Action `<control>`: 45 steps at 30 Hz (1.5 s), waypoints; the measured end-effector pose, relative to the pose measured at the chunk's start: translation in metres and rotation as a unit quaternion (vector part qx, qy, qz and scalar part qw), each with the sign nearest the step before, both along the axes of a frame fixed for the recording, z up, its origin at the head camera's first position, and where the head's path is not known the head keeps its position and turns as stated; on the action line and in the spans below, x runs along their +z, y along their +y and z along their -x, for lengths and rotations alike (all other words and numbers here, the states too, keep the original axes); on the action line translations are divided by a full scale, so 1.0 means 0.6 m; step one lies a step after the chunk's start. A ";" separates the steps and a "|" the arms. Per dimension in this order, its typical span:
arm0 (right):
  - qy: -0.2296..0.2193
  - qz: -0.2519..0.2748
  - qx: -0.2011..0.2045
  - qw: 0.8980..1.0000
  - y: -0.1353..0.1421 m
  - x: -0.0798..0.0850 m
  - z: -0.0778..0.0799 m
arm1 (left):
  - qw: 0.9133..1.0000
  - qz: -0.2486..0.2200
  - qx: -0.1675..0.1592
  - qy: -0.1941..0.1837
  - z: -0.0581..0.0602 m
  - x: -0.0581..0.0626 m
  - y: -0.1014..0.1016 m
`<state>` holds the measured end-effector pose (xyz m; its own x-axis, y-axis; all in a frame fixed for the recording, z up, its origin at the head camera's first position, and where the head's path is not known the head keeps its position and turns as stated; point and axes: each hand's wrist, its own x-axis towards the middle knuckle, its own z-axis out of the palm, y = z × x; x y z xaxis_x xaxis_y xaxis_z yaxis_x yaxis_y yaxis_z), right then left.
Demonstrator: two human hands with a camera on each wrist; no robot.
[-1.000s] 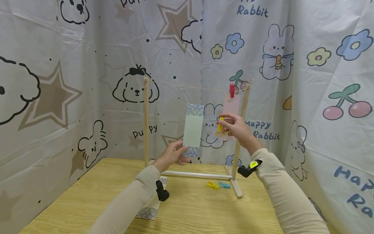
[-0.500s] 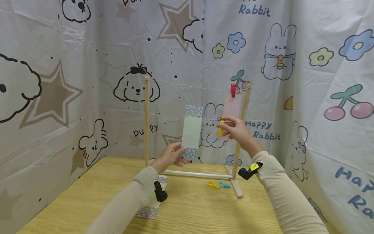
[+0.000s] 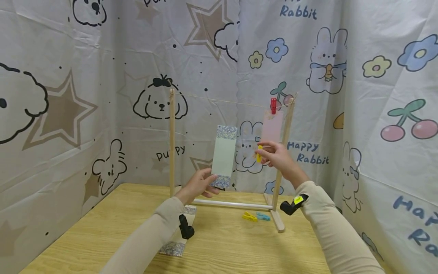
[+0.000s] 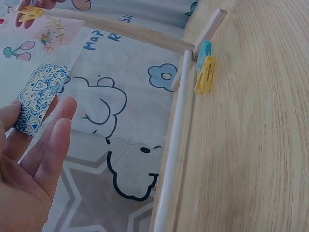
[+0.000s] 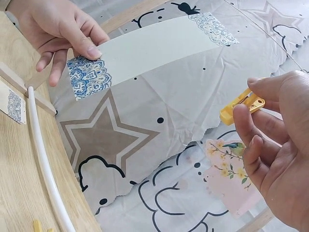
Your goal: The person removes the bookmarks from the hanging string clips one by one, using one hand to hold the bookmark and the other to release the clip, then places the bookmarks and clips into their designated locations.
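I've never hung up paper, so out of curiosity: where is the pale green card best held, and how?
I'd pinch the card by its lower patterned end from the left side, where the left hand holds it. It is thin, flat and roughly upright, so that should leave its top end free.

Wood-grain table [image 3: 226, 245] | rack [image 3: 234, 204] standing beyond the right hand [image 3: 280, 158] | yellow clip [image 3: 249, 216] just beside blue clip [image 3: 263, 216], below that hand | patterned card [image 3: 172, 248], nearer than the left hand [image 3: 198, 185], apparently flat, part-hidden by sleeve [image 3: 147, 232]

Wrist close-ups, both hands [image 5: 63, 30] [image 5: 287, 150] in each
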<state>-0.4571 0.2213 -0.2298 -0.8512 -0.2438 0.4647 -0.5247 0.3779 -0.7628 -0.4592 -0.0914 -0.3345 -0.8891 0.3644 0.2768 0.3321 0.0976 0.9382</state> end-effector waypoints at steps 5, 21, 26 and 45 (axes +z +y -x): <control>0.004 0.002 0.006 1.000 -0.001 -0.006 0.001 | 1.000 -0.001 0.005 0.011 -0.001 -0.003 0.000; -0.012 0.003 0.008 1.000 0.020 -0.041 -0.009 | 1.000 -0.003 -0.009 0.001 -0.011 -0.024 -0.013; -0.018 0.006 0.013 1.000 0.019 -0.054 -0.007 | 1.000 -0.004 0.003 0.000 -0.015 -0.031 -0.020; -0.048 0.037 0.042 0.997 0.012 -0.095 -0.014 | 1.000 -0.014 -0.006 0.024 -0.046 -0.050 -0.054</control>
